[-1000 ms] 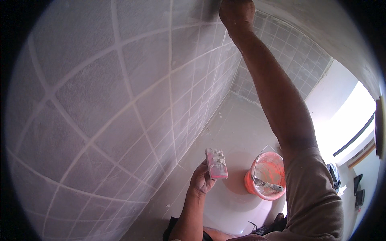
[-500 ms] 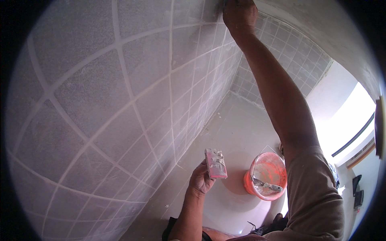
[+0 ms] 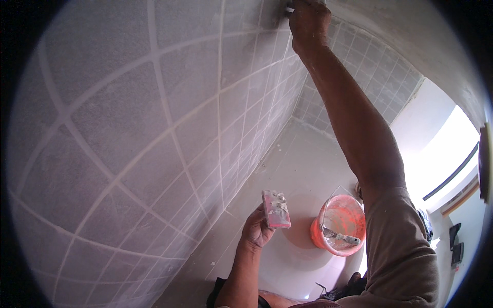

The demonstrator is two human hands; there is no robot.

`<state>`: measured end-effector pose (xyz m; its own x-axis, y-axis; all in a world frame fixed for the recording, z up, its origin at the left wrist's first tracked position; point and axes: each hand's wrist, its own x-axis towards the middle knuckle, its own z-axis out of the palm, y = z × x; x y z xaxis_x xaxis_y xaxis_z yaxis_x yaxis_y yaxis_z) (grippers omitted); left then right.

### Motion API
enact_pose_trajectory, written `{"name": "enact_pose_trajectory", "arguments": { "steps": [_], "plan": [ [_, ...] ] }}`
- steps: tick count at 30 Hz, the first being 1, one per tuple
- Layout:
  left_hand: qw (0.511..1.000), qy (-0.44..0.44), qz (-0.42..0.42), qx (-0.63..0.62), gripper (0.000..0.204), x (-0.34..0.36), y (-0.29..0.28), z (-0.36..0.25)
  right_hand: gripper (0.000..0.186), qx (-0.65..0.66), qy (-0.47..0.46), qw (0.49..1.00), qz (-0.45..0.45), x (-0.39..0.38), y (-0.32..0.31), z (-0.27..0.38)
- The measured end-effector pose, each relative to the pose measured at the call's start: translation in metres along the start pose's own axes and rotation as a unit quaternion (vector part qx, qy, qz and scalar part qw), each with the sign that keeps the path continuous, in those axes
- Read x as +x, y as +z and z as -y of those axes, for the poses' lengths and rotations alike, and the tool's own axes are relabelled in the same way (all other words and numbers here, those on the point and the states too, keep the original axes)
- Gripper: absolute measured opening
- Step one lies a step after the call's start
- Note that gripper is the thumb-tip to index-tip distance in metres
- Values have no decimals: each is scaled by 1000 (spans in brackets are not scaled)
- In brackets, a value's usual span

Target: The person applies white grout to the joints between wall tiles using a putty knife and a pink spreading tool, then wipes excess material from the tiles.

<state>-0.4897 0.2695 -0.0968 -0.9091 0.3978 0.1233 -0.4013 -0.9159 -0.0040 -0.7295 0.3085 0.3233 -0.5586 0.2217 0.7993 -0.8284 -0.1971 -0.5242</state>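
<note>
My left hand (image 3: pixel 257 229) grips a small pink rectangular block (image 3: pixel 278 218) at its edge. Whitish, lumpy grout or paste covers much of the block's upper face. High up at the frame's top edge, my right hand (image 3: pixel 310 23) is closed beside the grey tiled wall (image 3: pixel 190 72). A sliver of something dark with a pale edge shows at its fingers, too cut off to name. Pale joint lines run between the tiles, and a whitish haze lies on some of them.
On the floor (image 3: pixel 287 149) to the right of my left hand stands an orange bucket (image 3: pixel 318 238), its inside smeared white. A putty knife (image 3: pixel 351 239) lies across it. A second tiled wall (image 3: pixel 359 66) meets the first at the far end; a bright opening (image 3: pixel 452 138) is at right.
My right hand has shifted slightly right and down along the wall at the top. The left hand and its block have stayed nearly still.
</note>
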Motion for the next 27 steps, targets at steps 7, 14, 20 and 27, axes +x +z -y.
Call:
{"name": "enact_pose_trajectory", "arguments": {
  "steps": [7, 14, 20, 27],
  "plan": [
    [1000, 11, 9, 7, 52, 2, 4, 2, 12, -154, -112, 981, 24, 28, -1, -24],
    [1000, 9, 5, -1, 51, -1, -4, -3, 23, -94, -1, 995, 35, 13, 15, -7],
    [1000, 5, 4, 7, 53, 2, -4, 2, 34, -494, -330, 803, 51, 31, -9, -17],
    [1000, -2, 20, -13, 52, 3, -2, 0, 29, -383, -407, 829, 30, 18, -11, -12]
  ]
}}
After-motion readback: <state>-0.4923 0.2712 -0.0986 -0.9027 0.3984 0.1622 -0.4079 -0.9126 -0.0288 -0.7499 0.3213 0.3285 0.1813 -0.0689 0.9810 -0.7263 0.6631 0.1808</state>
